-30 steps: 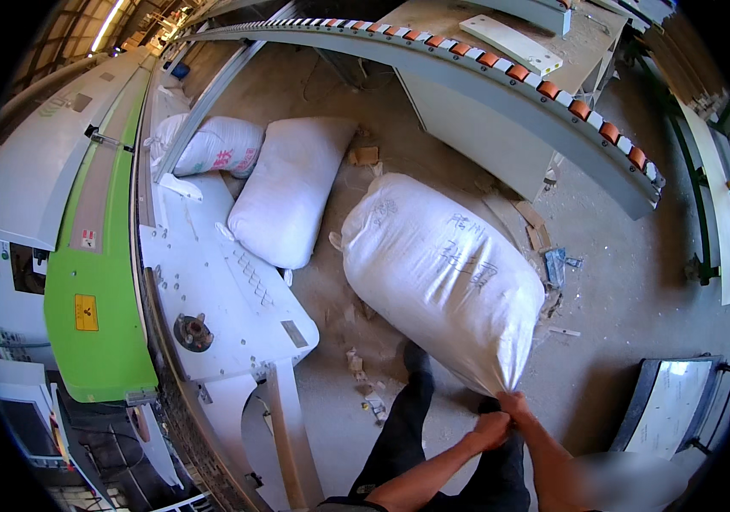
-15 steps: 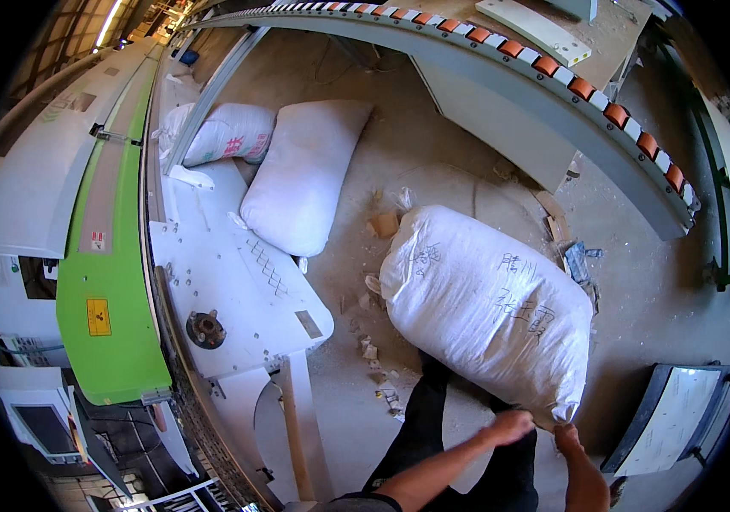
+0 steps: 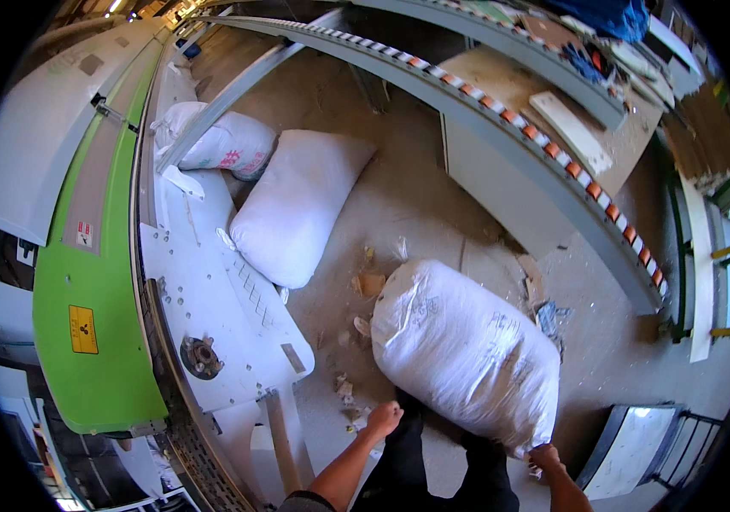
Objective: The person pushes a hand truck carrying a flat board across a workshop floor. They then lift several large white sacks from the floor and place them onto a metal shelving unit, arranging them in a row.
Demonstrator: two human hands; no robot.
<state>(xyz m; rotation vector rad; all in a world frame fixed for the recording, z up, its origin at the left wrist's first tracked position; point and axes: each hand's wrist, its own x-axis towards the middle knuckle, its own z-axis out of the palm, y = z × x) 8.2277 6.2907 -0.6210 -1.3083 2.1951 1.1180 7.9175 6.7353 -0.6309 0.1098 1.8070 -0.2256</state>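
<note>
A stuffed white woven sack [image 3: 467, 341] with dark handwriting lies on the floor in front of my legs. At its near right corner my right hand [image 3: 544, 457] is closed on the gathered end of the cloth. My left hand [image 3: 385, 418] is a loose fist, apart from the sack at its near left side, above my leg. Whether something thin is in that fist, I cannot make out. Farther off, a second full white sack [image 3: 301, 205] lies beside the machine's white base plate, and a third sack [image 3: 228, 141] with red print lies behind it.
On the left stands a long green and white machine [image 3: 96, 341] with a white base plate [image 3: 220, 299]. A roller rail [image 3: 502, 111] crosses the far side. Scraps [image 3: 344, 388] litter the floor near the sack. A white-topped stand [image 3: 630, 448] is at the lower right.
My left hand has moved away from the sack's corner to the left, while my right hand stays at the corner. The view has shifted, showing more of the far side.
</note>
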